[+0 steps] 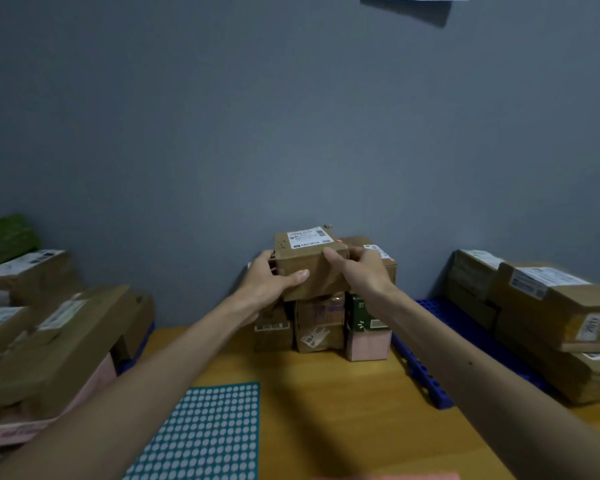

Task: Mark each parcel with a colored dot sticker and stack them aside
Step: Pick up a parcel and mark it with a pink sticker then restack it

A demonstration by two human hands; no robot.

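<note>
Grey wall (222,116) backs the wooden table (326,410); at its far edge, left hand (274,278) and right hand (364,271) grasp a brown parcel (307,251) atop the stack (321,323), sticker sheet (208,434) at the near edge.

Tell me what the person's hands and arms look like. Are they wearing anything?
Nothing is worn. The left hand and right hand are bare, with no gloves, rings or watch showing. Both forearms are bare too, with no sleeves in view.
</note>
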